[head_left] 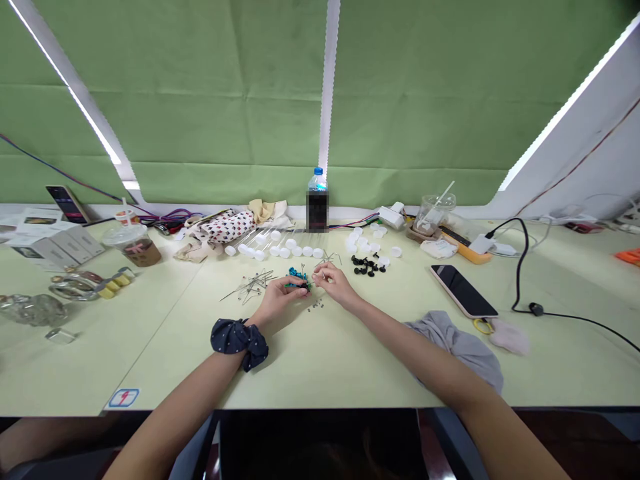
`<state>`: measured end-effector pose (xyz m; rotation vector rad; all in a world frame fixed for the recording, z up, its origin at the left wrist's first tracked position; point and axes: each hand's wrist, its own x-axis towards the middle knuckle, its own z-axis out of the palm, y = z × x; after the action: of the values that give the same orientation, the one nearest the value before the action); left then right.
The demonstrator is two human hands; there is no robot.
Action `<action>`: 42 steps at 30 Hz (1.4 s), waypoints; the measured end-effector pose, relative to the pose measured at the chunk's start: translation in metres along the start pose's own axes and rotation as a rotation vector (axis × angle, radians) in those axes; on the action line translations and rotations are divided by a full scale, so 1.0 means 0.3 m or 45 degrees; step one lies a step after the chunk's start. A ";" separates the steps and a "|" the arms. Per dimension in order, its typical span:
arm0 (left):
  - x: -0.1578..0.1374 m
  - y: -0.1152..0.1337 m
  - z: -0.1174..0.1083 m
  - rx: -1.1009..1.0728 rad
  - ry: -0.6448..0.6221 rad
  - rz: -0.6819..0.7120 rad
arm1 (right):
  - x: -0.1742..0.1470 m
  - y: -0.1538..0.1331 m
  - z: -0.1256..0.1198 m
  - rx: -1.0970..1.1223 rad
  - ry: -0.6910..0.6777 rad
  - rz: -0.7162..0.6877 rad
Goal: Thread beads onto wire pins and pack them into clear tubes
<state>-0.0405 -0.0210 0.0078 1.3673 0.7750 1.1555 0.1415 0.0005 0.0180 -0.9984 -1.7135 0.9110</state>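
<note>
At left hand [281, 297], small black piece [305, 287], blue bits [296, 272] beyond

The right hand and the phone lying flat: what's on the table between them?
In the head view, a loose cluster of small black pieces lies between the right hand and the phone, nearer the hand.

Bare forearms [410, 347], navy scrunchie [230, 336] — pale-dotted, gathered — on left wrist [255, 321]
</note>
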 end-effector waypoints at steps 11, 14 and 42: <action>0.000 0.020 0.013 0.075 -0.128 0.044 | -0.004 0.010 0.023 0.668 -0.127 0.460; -0.001 0.019 0.010 0.070 -0.112 0.031 | -0.001 0.017 0.024 0.715 -0.171 0.471; -0.004 0.034 0.018 0.070 0.005 -0.030 | -0.020 0.010 0.019 -0.297 0.106 -0.349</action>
<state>-0.0374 -0.0254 0.0180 1.3977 0.8292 1.1263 0.1382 -0.0046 0.0116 -0.9071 -1.8593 0.4952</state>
